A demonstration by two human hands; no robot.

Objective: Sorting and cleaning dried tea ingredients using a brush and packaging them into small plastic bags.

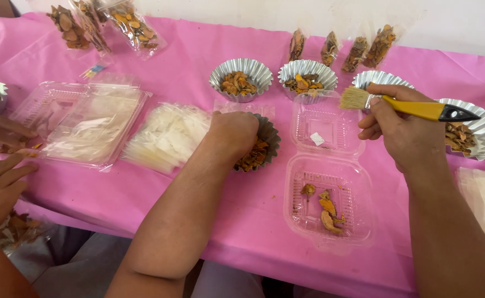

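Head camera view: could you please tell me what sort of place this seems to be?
Probably a small hand-packing table for dried orange-brown slices. A pink tablecloth carries fluted foil cups of the slices, filled clear bags and an open clear clamshell box. The right hand holds a brush; the left hand reaches into a cup.

L. hand (232,132): forearm extended from near table edge, fingers curled downward, knuckles up. R. hand (400,129): forearm rising from near-right corner, fingers closed in a grip, thumb on top, wrist straight.
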